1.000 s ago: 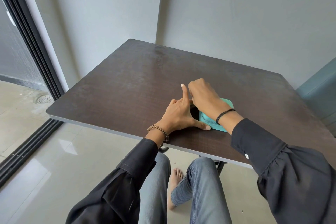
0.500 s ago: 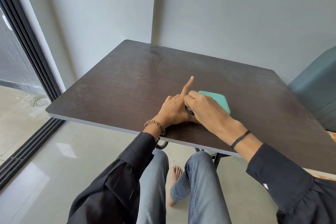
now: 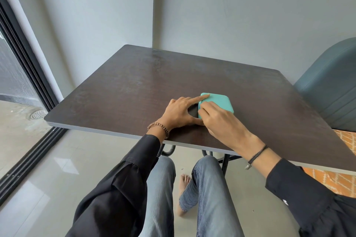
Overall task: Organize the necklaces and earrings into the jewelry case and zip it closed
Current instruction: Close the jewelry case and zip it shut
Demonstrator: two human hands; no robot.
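A teal jewelry case (image 3: 219,102) lies with its lid down on the dark table (image 3: 146,82), near the front edge. My left hand (image 3: 178,111) rests beside the case's left side. Its straight index finger touches the far left corner, and its thumb reaches toward the near corner. My right hand (image 3: 221,121) comes in from the right, with fingertips curled and pinched together at the case's left edge, where the zip runs. The pull itself is hidden under the fingers. No necklaces or earrings are visible.
A blue-grey padded chair (image 3: 331,86) stands at the table's right side. Grey walls close off the back, and a dark sliding-door frame (image 3: 28,86) runs along the left. An orange patterned mat (image 3: 344,179) lies on the floor at the right.
My right hand slid from the case's far left corner round to its near left edge, uncovering the lid. My left index finger lowered onto the far left corner.
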